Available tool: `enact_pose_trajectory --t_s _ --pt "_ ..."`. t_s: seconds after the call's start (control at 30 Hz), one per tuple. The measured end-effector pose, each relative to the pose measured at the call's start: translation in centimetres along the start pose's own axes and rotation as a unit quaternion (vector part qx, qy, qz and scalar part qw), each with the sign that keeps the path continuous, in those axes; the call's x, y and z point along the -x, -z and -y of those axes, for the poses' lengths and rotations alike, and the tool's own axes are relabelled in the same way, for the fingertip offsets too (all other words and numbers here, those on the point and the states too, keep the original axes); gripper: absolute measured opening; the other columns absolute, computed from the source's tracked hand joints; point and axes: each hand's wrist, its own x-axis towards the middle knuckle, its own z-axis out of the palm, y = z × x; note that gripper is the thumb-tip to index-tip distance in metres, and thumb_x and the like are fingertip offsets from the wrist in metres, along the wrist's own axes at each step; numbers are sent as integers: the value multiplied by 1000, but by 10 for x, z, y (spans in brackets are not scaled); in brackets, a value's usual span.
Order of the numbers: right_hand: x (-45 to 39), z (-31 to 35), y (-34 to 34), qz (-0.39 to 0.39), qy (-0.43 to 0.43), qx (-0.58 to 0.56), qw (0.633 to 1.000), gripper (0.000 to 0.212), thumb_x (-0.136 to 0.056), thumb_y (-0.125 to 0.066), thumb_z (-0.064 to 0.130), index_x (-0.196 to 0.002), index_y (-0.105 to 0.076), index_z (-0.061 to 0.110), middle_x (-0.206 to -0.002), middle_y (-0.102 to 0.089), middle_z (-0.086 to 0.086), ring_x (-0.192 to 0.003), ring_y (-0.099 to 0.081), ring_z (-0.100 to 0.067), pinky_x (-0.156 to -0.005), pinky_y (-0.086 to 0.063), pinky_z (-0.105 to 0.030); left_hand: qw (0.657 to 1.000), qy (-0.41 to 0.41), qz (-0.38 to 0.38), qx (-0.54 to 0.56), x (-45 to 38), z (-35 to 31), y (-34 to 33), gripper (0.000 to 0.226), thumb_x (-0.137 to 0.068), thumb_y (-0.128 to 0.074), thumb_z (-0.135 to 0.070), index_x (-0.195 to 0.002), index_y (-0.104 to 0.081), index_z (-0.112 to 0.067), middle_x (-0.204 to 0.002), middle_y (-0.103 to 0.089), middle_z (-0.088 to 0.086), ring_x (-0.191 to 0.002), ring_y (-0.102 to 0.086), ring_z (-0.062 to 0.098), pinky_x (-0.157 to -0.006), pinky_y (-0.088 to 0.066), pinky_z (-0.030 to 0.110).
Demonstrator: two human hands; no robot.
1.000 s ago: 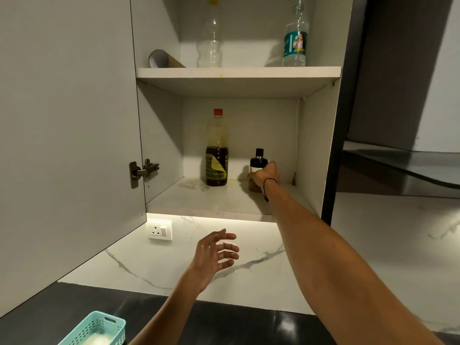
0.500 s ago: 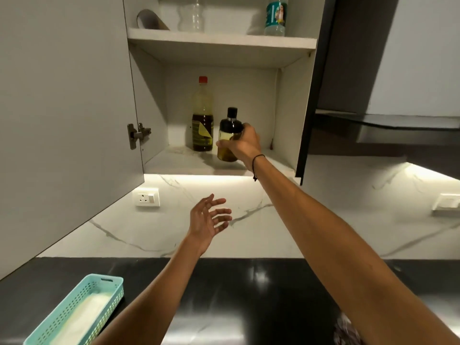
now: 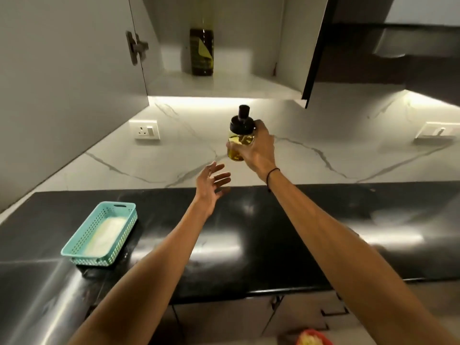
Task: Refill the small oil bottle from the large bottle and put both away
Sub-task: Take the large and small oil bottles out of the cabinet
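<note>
Right hand (image 3: 258,150) around small oil bottle (image 3: 240,140), left hand (image 3: 211,185) empty, fingers spread.

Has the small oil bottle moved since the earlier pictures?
Yes. The right hand has taken the small oil bottle out of the cabinet, down and away from the large bottle, which stays on the shelf.

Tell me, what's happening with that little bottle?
A person's right hand holds the small oil bottle in the air above the black counter. The left hand is open just below it, empty. The big bottle stands in the open cupboard. No oil has been poured yet.
</note>
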Motion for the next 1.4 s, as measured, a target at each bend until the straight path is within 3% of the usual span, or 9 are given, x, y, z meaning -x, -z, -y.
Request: enact_pose_trajectory --t_s 0.13,0.27,0.53,0.67,0.8,0.9,1.1,1.27,1.4 --pt "45 -74 -28 -5 -49 12 999 68 -69 -93 37 -122 -57 13 -118 -72 -4 -108 -70 -25 -93 -59 -43 998 41 -32 -29 6 53 38 46 -100 -54 -48 -127 -70 -15 -122 -73 16 -110 -68 30 -92 -53 43" --pt "83 -139 -58 6 -111 -6 994 59 -72 -94 27 -118 -60 12 -117 -73 -3 -107 -68 -17 -94 -55 -30 992 82 -80 -54 8 98 73 43 -101 -56 -48 -124 -71 -15 -122 -71 16 -107 -67 29 -93 -51 43" --pt "121 -239 -107 16 -255 -16 967 53 -75 -90 13 -116 -58 21 -107 -68 5 -101 -65 -14 -97 -53 -35 979 125 -139 -82 1 149 105 44 -103 -54 -48 -129 -67 -15 -127 -69 15 -118 -66 33 -102 -52 49" --pt "127 -264 -118 4 -283 -7 959 56 -75 -89 7 -120 -57 17 -118 -70 -6 -109 -66 -21 -96 -49 -30 975 138 -151 -84 -4 161 113 43 -103 -54 -45 -131 -67 -14 -129 -68 17 -119 -66 35 -99 -52 48" --pt "134 -287 -128 -1 -298 -2 955 56 -75 -88 5 -120 -56 17 -120 -70 -10 -113 -67 -26 -98 -51 -35 973 145 -159 -85 -10 167 120 45 -102 -56 -46 -133 -66 -14 -129 -68 17 -119 -67 34 -94 -54 43" --pt "138 -302 -134 -6 -296 4 955 57 -74 -89 5 -120 -56 16 -120 -70 -11 -114 -66 -27 -100 -53 -40 973 145 -160 -84 -15 173 122 46 -102 -56 -46 -134 -65 -14 -130 -68 17 -119 -67 33 -95 -54 43" --pt "143 -321 -139 -11 -302 -5 953 59 -75 -87 3 -123 -56 15 -124 -68 -11 -118 -64 -26 -102 -50 -37 974 139 -162 -74 -22 184 125 45 -102 -56 -46 -133 -66 -15 -129 -69 16 -119 -67 33 -105 -52 49" --pt "144 -330 -143 -9 -296 -5 955 59 -75 -87 3 -123 -55 16 -124 -67 -8 -118 -64 -26 -100 -48 -34 975 133 -160 -77 -20 190 124 45 -102 -56 -47 -133 -66 -16 -128 -69 15 -118 -68 32 -104 -52 48" --pt "144 -332 -142 19 -300 19 953 84 -71 -91 8 -140 -44 15 -141 -54 -11 -132 -51 -29 -110 -43 -42 975 134 -161 -77 -17 187 125 45 -101 -57 -48 -132 -67 -17 -128 -70 15 -118 -68 31 -102 -53 47"
